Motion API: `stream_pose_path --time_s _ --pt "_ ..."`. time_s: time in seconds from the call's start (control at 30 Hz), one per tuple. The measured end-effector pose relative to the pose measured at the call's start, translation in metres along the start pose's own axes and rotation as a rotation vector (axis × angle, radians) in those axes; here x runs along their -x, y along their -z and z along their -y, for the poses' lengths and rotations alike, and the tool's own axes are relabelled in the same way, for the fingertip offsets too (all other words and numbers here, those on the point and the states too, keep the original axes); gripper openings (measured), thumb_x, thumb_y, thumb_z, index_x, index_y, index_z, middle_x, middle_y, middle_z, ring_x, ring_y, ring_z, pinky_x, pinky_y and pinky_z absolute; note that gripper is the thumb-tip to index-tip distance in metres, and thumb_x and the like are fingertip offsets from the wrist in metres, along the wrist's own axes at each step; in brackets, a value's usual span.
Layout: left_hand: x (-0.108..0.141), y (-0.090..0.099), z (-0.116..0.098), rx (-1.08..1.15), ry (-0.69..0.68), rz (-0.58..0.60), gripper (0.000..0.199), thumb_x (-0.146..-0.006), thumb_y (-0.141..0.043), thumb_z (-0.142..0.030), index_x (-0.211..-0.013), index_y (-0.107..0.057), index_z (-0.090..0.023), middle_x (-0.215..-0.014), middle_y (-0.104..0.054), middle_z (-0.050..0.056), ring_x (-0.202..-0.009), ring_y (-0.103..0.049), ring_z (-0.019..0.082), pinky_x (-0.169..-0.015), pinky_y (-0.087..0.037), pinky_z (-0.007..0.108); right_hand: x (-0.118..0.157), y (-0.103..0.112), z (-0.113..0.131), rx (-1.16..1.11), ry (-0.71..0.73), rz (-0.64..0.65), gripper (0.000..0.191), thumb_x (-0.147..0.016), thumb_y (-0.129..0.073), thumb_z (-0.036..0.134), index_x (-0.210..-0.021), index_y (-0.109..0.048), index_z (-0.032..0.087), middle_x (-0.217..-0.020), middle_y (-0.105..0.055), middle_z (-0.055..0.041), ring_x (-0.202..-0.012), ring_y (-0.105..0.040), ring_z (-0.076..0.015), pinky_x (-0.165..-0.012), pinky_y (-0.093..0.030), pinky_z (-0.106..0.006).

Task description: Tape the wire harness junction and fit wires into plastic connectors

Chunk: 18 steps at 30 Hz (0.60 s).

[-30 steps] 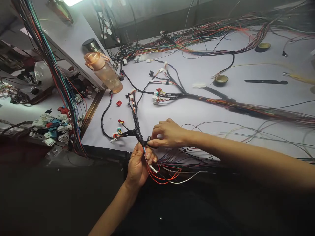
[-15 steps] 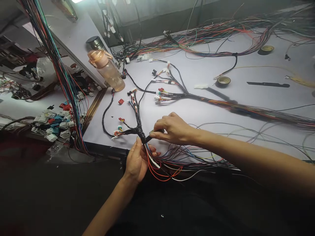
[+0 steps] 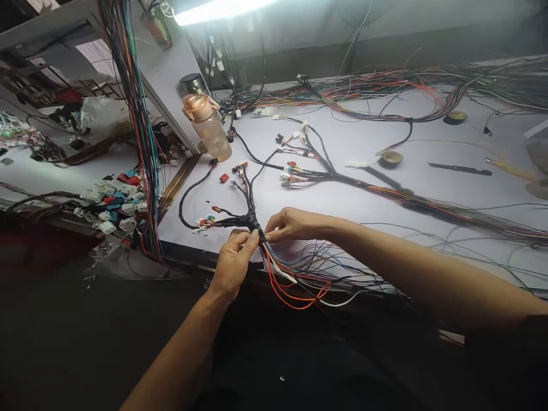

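A wire harness [image 3: 253, 221] wrapped in black tape lies at the table's front edge, its branches ending in small coloured connectors [image 3: 205, 221]. My left hand [image 3: 234, 260] is closed on the wrapped trunk, thumb pressed on top near where the tape stops. Bare wires [image 3: 295, 294], orange, white, blue and others, run out from that end to the right. My right hand [image 3: 289, 224] is closed against the trunk's right side, fingertips at the black tape. Its palm and fingers hide the tape roll.
A second harness [image 3: 342, 178] lies behind my hands. Further off are a peach bottle [image 3: 209, 128], tape rolls [image 3: 390, 159], a dark blade-like tool [image 3: 460, 169] and a long wire bundle [image 3: 363, 91]. Hanging wires [image 3: 143, 125] and piled connectors [image 3: 115, 205] stand left.
My right hand has come in from the stretched tape strip to the harness trunk, and the roll has gone out of sight. My left thumb now presses on the wrap. The view has shifted.
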<state>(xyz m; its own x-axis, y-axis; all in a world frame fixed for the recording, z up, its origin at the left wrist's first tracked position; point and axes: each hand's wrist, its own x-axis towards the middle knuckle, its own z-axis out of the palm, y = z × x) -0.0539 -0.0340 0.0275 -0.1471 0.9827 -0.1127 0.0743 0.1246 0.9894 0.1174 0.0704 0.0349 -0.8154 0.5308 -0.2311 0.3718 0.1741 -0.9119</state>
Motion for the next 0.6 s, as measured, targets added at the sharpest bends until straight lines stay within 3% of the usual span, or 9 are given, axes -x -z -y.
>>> stream_pose_path --time_s 0.13,0.23,0.33,0.47,0.6 --pt "-0.003 0.011 0.001 -0.003 -0.022 0.063 0.026 -0.084 -0.065 -0.038 -0.07 -0.065 -0.016 -0.087 -0.053 0.004 -0.09 -0.05 0.016 -0.083 -0.042 0.022 -0.006 -0.017 -0.003 -0.216 -0.039 -0.111 0.033 -0.07 -0.072 0.04 -0.088 -0.062 0.014 -0.072 -0.061 0.0009 -0.059 -0.051 -0.0073 -0.058 -0.038 -0.022" --pt "-0.005 0.019 0.004 0.099 0.088 0.19 0.027 -0.082 -0.067 -0.041 -0.075 -0.065 -0.015 -0.081 -0.055 0.004 -0.078 -0.052 0.015 -0.073 -0.045 0.024 -0.001 -0.029 -0.004 -0.408 -0.091 -0.03 0.029 -0.073 -0.069 0.039 -0.076 -0.057 0.013 -0.063 -0.054 0.0038 -0.054 -0.046 -0.0059 -0.054 -0.036 -0.021" --pt "-0.007 0.027 0.007 0.108 0.144 0.33 0.025 -0.083 -0.065 -0.04 -0.086 -0.064 -0.015 -0.081 -0.059 0.004 -0.074 -0.054 0.015 -0.071 -0.046 0.024 0.009 -0.032 -0.001 -0.502 -0.121 -0.008 0.03 -0.08 -0.061 0.043 -0.08 -0.059 0.013 -0.069 -0.057 0.001 -0.059 -0.049 -0.0072 -0.059 -0.039 -0.022" --pt "-0.011 0.034 0.004 0.04 0.138 0.451 0.019 -0.08 -0.069 -0.029 -0.093 -0.063 -0.016 -0.09 -0.061 0.005 -0.079 -0.056 0.015 -0.071 -0.046 0.021 0.021 -0.032 0.013 -0.275 -0.112 -0.017 0.038 -0.08 -0.059 0.047 -0.098 -0.06 0.014 -0.087 -0.064 -0.0036 -0.073 -0.056 -0.012 -0.063 -0.042 -0.024" --pt "-0.013 0.037 -0.005 0.024 0.166 0.482 0.015 -0.08 -0.068 -0.025 -0.092 -0.064 -0.016 -0.079 -0.06 0.005 -0.067 -0.055 0.013 -0.06 -0.043 0.019 0.025 -0.04 0.027 -0.032 -0.132 -0.105 0.031 -0.078 -0.061 0.031 -0.104 -0.055 0.014 -0.081 -0.064 -0.0029 -0.066 -0.057 -0.0123 -0.055 -0.039 -0.022"
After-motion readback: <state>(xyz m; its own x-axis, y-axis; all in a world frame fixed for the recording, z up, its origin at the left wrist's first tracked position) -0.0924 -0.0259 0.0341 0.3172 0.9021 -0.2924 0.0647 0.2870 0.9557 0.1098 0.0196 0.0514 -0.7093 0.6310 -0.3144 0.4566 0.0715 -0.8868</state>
